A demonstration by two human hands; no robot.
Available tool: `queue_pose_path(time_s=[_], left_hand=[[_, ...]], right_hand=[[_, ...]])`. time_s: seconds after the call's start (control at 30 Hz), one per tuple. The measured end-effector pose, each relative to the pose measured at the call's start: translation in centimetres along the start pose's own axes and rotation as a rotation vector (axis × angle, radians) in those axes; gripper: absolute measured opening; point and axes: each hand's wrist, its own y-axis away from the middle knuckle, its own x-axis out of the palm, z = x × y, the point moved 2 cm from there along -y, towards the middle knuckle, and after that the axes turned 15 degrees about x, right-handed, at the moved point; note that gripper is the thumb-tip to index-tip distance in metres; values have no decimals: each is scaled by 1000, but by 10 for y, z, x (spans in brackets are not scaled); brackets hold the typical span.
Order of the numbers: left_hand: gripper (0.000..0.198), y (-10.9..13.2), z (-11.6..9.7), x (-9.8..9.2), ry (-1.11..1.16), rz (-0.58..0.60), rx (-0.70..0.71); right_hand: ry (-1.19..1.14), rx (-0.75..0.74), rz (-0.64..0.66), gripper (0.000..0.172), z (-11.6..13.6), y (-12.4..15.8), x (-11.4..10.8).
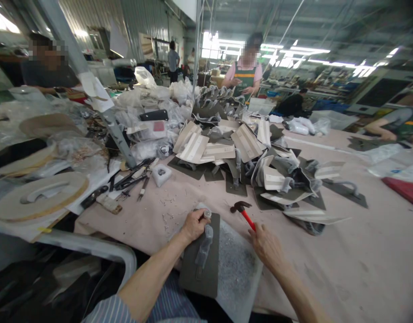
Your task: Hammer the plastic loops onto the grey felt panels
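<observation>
A dark grey-green flat panel [211, 264] lies in front of me on a speckled grey slab [238, 260]. Along the panel's middle runs a handle wrapped in clear plastic [204, 246]. At the panel's far end my left hand [193, 225] is closed around a short round metal piece [207, 214], its pale top facing up. My right hand [267, 244] grips a hammer [247, 216] by its red handle. The dark hammer head is tilted to the left, above the table and apart from the metal piece.
Beyond my hands is a heap of similar panels with pale flaps [223, 148]. Pliers and other tools [132, 175], a small white box [161, 174] and a roll of tape [41, 195] lie left. A grey post [115, 134] rises there. Co-workers stand and sit around the table.
</observation>
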Motion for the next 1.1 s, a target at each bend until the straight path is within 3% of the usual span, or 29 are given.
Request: queue_pose_path(time_s=[0.1, 0.17, 0.23, 0.33, 0.43, 0.53, 0.63, 0.7, 0.77, 0.83, 0.9, 1.0, 1.1], left_hand=[[10, 0, 1, 0, 10, -13, -6], [9, 0, 1, 0, 12, -25, -10], [9, 0, 1, -1, 31, -50, -28], [9, -2, 0, -1, 89, -100, -85], [12, -7, -4, 2, 118, -208, -170], [21, -14, -9, 3, 141, -338, -251], [22, -22, -20, -5, 192, -409, -211], [21, -28, -35, -19, 192, -481, -133], [22, -33, -55, -37, 162, -561, -48], [23, -36, -74, -51, 144, -600, 17], [22, -37, -85, -56, 153, -564, 41], [19, -30, -75, -44, 174, -434, -4], [16, -16, -44, -25, 194, -353, -93]], right_hand=[[-129, -307, -194, 41, 31, 17, -7], [-208, -613, -136, 49, 61, 42, -5], [-200, -791, -28, 40, 89, 67, 4], [-80, -786, -27, 15, 114, 86, 21], [36, -856, -68, 18, 124, 87, 25], [143, -978, -76, 26, 122, 78, 9], [220, -1044, -122, 19, 114, 67, -19], [208, -990, -133, 20, 110, 60, -36], [139, -810, -113, 22, 105, 54, -46], [71, -608, -104, 20, 103, 52, -48], [39, -439, -109, 17, 104, 57, -41], [-5, -197, -74, 20, 109, 72, -20], [-67, -48, 14, 28, 117, 88, 5]])
